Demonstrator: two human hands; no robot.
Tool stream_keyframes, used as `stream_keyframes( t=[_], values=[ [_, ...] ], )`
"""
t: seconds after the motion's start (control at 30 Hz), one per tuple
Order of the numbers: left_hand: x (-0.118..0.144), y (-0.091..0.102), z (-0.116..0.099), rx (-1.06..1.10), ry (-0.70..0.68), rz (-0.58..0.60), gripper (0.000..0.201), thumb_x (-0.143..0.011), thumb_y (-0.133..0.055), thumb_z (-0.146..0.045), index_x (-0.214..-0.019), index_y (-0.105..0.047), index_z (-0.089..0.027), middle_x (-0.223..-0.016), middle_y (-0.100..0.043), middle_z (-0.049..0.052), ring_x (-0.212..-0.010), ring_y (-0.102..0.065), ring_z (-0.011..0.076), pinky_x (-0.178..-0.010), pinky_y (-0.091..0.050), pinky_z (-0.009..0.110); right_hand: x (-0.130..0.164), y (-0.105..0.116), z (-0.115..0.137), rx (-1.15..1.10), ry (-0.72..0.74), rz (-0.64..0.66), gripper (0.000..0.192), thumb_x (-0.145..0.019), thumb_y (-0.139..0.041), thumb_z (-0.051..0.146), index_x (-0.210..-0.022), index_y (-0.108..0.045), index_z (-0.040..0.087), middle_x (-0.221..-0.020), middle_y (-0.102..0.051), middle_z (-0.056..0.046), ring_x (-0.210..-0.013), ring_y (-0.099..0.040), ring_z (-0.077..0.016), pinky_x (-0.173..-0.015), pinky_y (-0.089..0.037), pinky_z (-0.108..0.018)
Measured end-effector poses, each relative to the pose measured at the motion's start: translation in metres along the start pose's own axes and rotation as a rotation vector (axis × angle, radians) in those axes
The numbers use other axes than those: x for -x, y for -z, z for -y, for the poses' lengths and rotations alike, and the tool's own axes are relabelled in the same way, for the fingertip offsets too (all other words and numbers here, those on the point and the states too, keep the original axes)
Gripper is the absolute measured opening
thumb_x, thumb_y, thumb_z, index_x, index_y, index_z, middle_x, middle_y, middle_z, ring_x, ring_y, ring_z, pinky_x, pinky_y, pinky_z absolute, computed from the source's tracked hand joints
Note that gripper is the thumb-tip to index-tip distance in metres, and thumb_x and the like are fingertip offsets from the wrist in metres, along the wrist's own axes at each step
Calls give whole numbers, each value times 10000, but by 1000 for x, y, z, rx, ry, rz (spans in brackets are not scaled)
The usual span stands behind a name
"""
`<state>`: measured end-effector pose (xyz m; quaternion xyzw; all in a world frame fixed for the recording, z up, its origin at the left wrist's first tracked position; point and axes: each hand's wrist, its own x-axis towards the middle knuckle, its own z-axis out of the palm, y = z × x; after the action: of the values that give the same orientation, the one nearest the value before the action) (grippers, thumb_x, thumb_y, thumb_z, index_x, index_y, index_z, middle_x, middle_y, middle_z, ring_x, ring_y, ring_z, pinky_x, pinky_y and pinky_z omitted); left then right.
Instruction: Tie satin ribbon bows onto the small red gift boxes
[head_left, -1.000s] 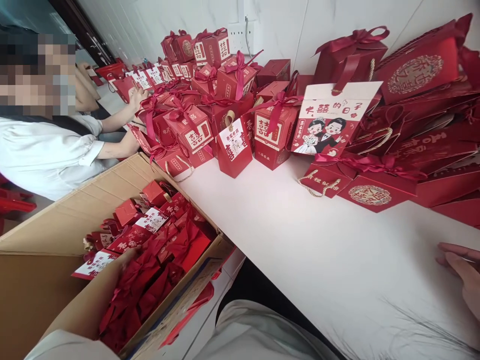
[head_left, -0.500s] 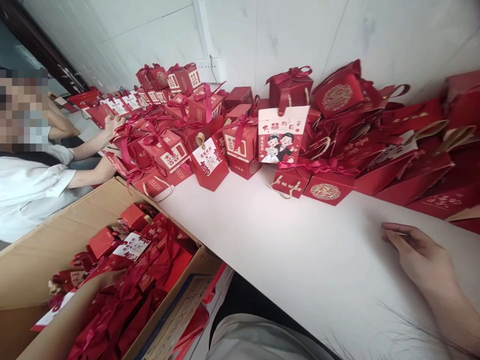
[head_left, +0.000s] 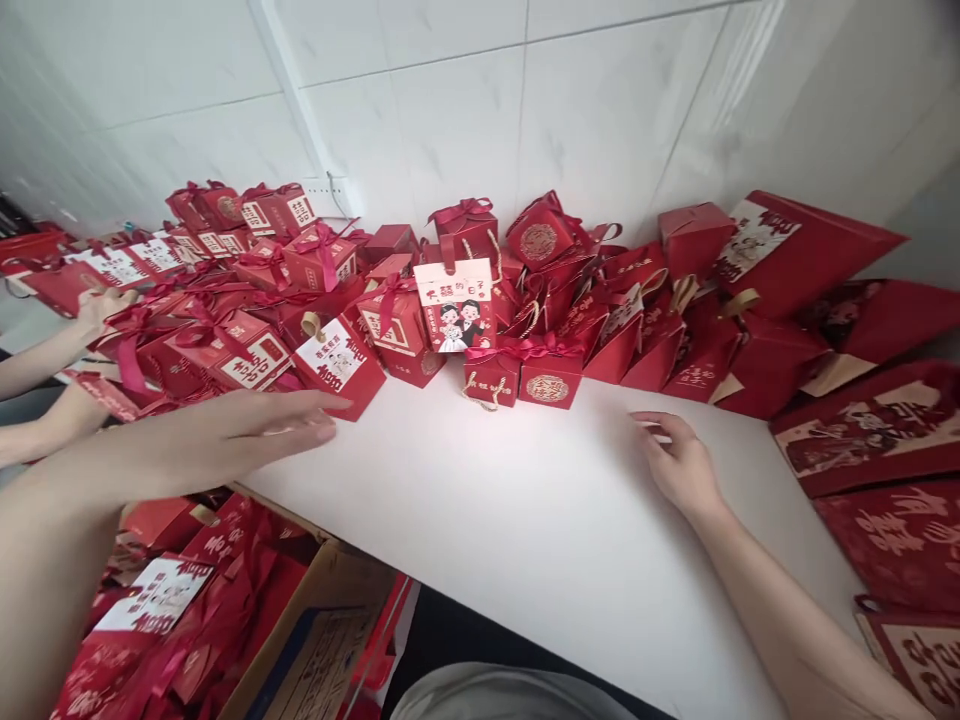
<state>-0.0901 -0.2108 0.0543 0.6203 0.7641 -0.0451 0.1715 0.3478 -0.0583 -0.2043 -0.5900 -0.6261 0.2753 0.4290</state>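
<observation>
The left hand (head_left: pixel 281 425) reaches out flat over the near edge of the white counter (head_left: pixel 525 520), fingers extended and holding nothing, its fingertips just short of a red gift box with a white label (head_left: pixel 339 365) that stands tilted on the counter. The right hand (head_left: pixel 679 462) rests on the bare counter with fingers loosely spread, also holding nothing, near two small red boxes tied with ribbon (head_left: pixel 525 372) that sit side by side.

Behind these, a card-fronted box showing a cartoon couple (head_left: pixel 454 303) stands upright among many more red boxes and bags packed along the tiled wall (head_left: pixel 480 110). To the right, larger red paper bags (head_left: pixel 870 425) lie flat or lean against each other.

At lower left, an open cardboard carton (head_left: pixel 315 650) below the counter edge is full of flattened red boxes with ribbons, one showing a white label (head_left: pixel 154 598) on top.

At the far left, another person's hands (head_left: pixel 97 305) touch the red boxes at that end of the counter
</observation>
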Motion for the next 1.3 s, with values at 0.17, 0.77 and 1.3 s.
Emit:
stream_keyframes(
  t=[0.17, 0.77, 1.3],
  values=[
    [-50, 18, -89, -35, -284, 266, 574, -845, -540, -645, -1354, -562, -381, -1327, -643, -12, -1200, -591, 224, -1016, -397, 297, -9, -2, 48, 27, 337, 61, 325, -932, -495, 414, -1172, -602, 222, -1216, -575, -109, -1121, -558, -257, -877, -522, -397],
    [-144, -21, -163, 370, -442, 331, 641, -826, -504, -697, -1249, -616, -228, -1231, -675, 87, -1057, -658, 219, -819, -519, 275, -99, -42, 107, 318, 286, 318, 718, -962, -370, 654, -1452, -415, 130, -1479, -439, -178, -1370, -376, -344, -1107, -320, -499],
    [-165, -53, -195, 99, -606, 423, 883, -526, -826, -552, -1333, -550, -321, -1301, -644, 58, -1142, -624, 284, -843, -497, 300, -80, 41, 136, 331, 167, 609, 349, -966, -472, 508, -1131, -622, 239, -921, -706, -42, -816, -646, -200, -689, -471, -293]
  ],
)
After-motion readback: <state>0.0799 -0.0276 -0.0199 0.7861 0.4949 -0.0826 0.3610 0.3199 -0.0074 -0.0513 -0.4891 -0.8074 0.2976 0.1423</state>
